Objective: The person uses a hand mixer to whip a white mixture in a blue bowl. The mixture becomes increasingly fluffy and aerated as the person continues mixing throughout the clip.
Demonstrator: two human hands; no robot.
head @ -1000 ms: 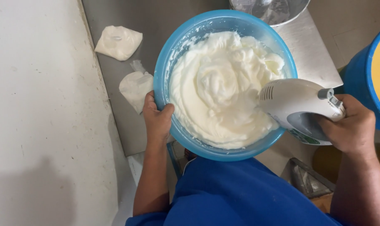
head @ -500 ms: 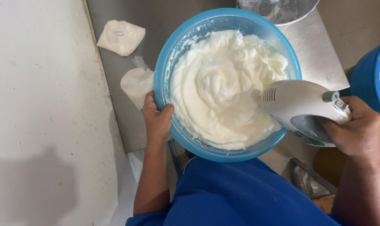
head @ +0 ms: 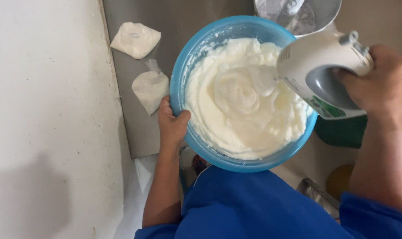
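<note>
White cream (head: pixel 243 106) is whipped in a blue bowl (head: pixel 196 48), gripped at the rim by the left hand (head: pixel 172 126). The mixer (head: pixel 318 75), clasped in the right hand (head: pixel 378 82), is now raised higher and nearer than a second ago, so other patches can be reached.

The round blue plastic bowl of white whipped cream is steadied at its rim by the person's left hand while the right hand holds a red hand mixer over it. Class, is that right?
Not quite: the hand mixer is white and grey, not red, as the head view shows. The rest stands: the left hand steadies the round blue plastic bowl at its rim and the right hand holds the mixer.
</note>
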